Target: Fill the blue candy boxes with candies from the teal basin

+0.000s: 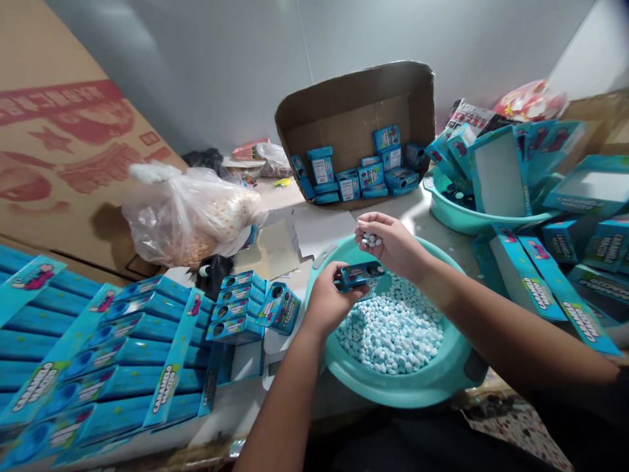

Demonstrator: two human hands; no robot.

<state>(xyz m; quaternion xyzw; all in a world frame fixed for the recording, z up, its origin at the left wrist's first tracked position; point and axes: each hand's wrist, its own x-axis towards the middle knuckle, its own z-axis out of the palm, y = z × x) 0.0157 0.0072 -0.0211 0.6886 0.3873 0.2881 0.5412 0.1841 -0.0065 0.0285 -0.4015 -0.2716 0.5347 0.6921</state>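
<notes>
My left hand (330, 295) is closed around a small blue candy box (361, 274), held over a turquoise basin (393, 393). Inside the basin lies a heap of pale blue and white candies (393, 328). Just above the box, my right hand (390, 241) is curled around several white candies (371, 240), which show between its fingers. To the left of the basin, several small blue boxes stand grouped, and one of them (280, 308) is set apart at an angle.
At the left are filled blue display trays (122, 354). A cardboard box (354, 92) holding small blue boxes stands at the back. Behind the trays sits a plastic bag (191, 210). On the right, a second turquoise basin (481, 219) carries empty display cartons, with more cartons (550, 282) beside it.
</notes>
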